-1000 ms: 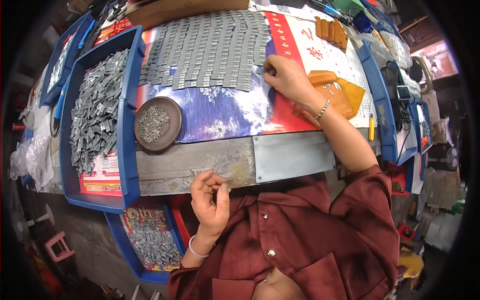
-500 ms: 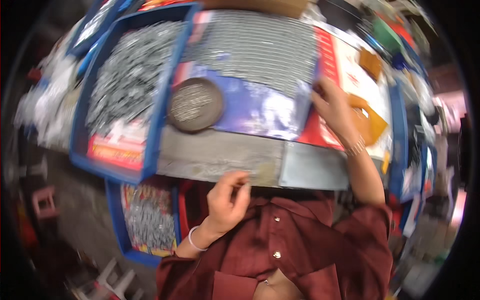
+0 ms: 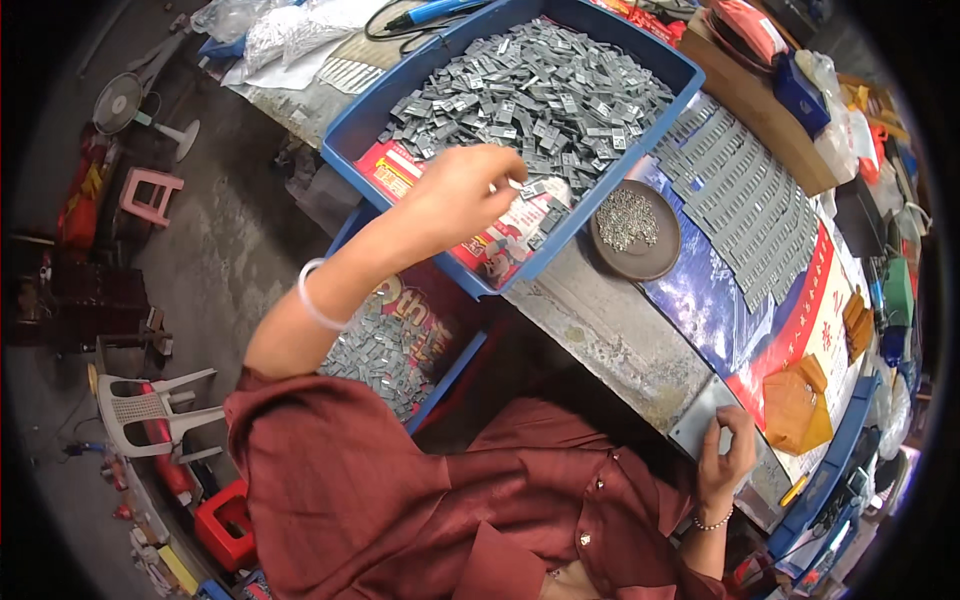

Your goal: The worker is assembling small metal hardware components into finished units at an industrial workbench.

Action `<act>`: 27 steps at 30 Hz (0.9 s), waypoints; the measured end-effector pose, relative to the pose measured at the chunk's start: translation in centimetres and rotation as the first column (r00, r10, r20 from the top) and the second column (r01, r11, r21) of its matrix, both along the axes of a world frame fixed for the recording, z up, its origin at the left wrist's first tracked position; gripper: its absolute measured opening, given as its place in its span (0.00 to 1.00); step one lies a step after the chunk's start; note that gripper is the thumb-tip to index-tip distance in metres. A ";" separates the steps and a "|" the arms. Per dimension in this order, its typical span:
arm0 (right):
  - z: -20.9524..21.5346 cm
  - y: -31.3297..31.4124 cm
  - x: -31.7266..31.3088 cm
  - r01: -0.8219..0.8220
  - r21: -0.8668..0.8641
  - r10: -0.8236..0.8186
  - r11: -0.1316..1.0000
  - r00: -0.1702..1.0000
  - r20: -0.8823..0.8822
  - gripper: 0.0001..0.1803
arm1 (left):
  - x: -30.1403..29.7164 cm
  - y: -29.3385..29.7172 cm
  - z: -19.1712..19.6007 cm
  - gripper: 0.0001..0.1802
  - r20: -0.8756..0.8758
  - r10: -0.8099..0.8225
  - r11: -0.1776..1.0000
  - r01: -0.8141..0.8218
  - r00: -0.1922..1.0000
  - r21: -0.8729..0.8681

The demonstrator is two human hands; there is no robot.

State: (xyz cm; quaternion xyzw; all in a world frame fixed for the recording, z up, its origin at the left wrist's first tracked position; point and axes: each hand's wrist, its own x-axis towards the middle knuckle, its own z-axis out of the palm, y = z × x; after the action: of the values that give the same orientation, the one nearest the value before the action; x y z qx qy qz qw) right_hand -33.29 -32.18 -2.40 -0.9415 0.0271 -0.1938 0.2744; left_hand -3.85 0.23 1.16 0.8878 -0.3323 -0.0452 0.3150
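My left hand hangs over the near part of a blue tray, its bent fingers apart. Small flat grey pieces are heaped in that tray, and a few lie just beside the fingertips. No piece shows clearly between them. At the table's near edge, my right hand rests by a smooth grey plate. Its fingers are curled, with a gap between thumb and forefinger. Similar grey pieces lie in close rows on a blue and red printed sheet.
A round dark dish of small shiny metal parts stands between tray and rows. Below the tabletop sits another blue tray with grey pieces. A cardboard box borders the rows; orange-brown pieces lie at right. Chairs and stools stand leftward.
The view has swung left. My left hand has gone from near my chest to over the upper blue tray. My right hand has come back from the sheet to the grey plate.
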 end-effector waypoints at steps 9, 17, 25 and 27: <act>-2.9 1.9 -1.0 0.052 0.007 -0.053 0.999 0.994 0.098 0.08 | 1.7 -4.3 -3.5 0.07 0.364 -0.260 0.873 0.057 0.894 0.485; -3.4 2.2 -0.9 0.013 -0.020 -0.009 1.000 0.983 0.181 0.09 | 1.4 -4.4 -2.5 0.11 0.274 -0.396 0.767 0.151 0.876 0.624; -1.7 3.3 -1.7 0.032 0.299 -0.075 0.954 0.988 0.134 0.07 | -7.8 -5.0 1.9 0.10 -0.483 -0.086 0.812 -0.220 0.871 -0.541; -0.4 4.2 -1.7 -0.036 0.496 -0.002 0.868 0.997 0.075 0.07 | -12.0 -6.8 1.6 0.08 -0.642 -0.227 0.718 -0.319 0.732 -0.618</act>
State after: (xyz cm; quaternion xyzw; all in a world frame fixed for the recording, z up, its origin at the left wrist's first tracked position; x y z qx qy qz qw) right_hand -35.03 -28.01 -2.83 -0.8317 0.0577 -0.2124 0.5097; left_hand -15.85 -6.58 2.76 0.6311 -0.1611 -0.2295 0.7232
